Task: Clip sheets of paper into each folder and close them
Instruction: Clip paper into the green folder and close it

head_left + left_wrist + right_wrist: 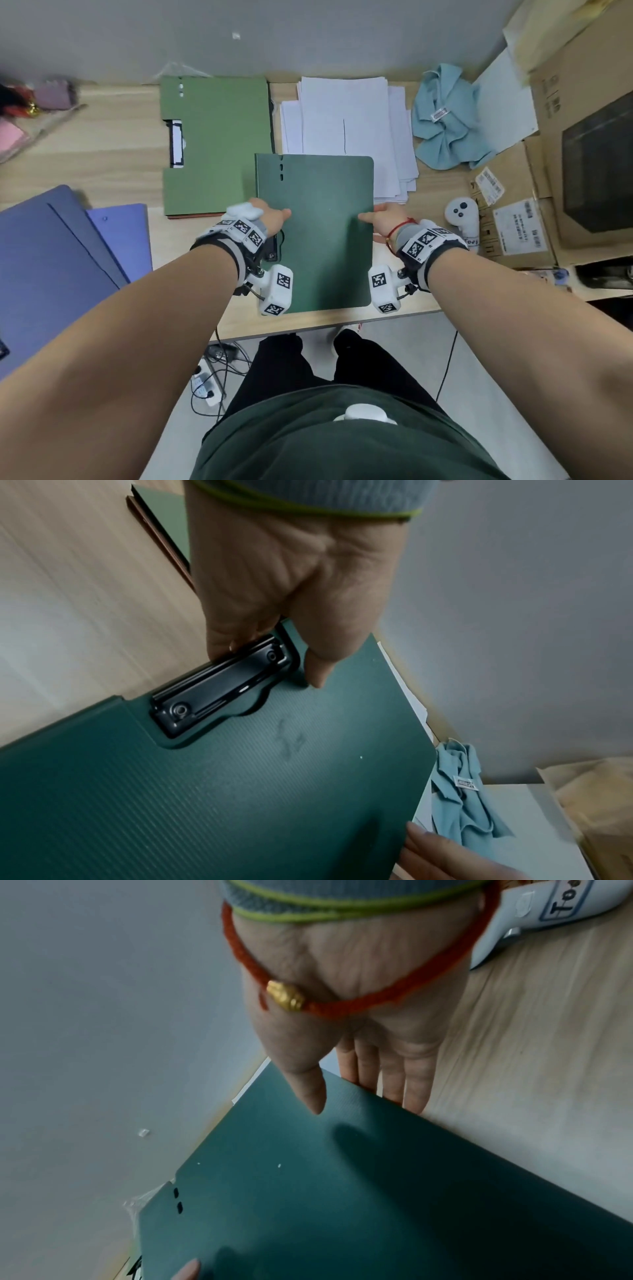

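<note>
The left hand [270, 216] and right hand [383, 219] are both pinching the closed dark green folder [318, 236] by opposite edges, so it is being kept level for carrying

**What I'm wearing on the rig**

My forearms are bare. Each wrist carries a grey knit band edged in lime green, with a black strap and white blocks printed with black-and-white square tags. A white camera pod [276, 289] with two such tags hangs off my left wrist, and its twin [383, 289] off my right, each fixed by small black brackets and screws. A red cord bracelet [359, 1004] with a gold bead circles my right wrist. I wear a dark green top [308, 445] and black trousers [308, 359].
</note>
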A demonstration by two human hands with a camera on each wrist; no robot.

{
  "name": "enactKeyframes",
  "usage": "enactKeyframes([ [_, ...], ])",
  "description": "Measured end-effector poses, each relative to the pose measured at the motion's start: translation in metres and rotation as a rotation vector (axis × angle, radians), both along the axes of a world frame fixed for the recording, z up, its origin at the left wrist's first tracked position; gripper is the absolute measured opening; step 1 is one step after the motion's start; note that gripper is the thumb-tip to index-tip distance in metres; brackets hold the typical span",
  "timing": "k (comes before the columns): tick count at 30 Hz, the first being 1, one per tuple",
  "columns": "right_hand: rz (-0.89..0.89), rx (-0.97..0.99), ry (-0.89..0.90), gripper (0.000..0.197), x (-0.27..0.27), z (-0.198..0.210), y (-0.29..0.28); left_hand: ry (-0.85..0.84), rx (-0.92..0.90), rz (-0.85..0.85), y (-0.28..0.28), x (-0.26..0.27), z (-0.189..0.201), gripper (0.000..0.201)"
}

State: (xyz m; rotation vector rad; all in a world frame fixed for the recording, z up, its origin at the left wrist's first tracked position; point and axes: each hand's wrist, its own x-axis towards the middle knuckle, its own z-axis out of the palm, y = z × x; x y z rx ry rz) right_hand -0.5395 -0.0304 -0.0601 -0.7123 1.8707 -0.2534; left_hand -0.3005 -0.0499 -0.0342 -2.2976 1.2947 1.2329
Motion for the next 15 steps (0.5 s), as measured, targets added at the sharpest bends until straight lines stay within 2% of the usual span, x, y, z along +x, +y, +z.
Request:
enactKeyframes([
  [2, -0.006, 0.005, 0.013, 0.012, -0.004, 0.001, 0.0, 0.032, 0.019, -0.005, 0.0, 0.003, -0.009, 0.076],
  [4, -0.019, 0.023, 0.035, 0.028, -0.011, 0.001, -0.004, 0.071, 0.032, -0.033, 0.001, 0.007, -0.018, 0.085],
  [6, -0.028, 0.033, 0.04, 0.043, -0.016, 0.006, -0.009, 0.156, 0.013, -0.025, 0.003, 0.006, -0.017, 0.07],
  [9, -0.072, 0.026, -0.051, 0.046, -0.017, 0.024, -0.02, 0.339, -0.06, 0.076, 0.003, -0.002, 0.0, 0.048],
  [11, -0.06, 0.019, -0.136, 0.053, -0.011, 0.044, -0.027, 0.405, -0.069, 0.128, 0.001, -0.004, 0.013, 0.05],
  [15, 0.002, 0.003, -0.315, 0.07, 0.012, 0.073, -0.044, 0.485, -0.128, 0.185, -0.008, -0.004, 0.041, 0.068],
])
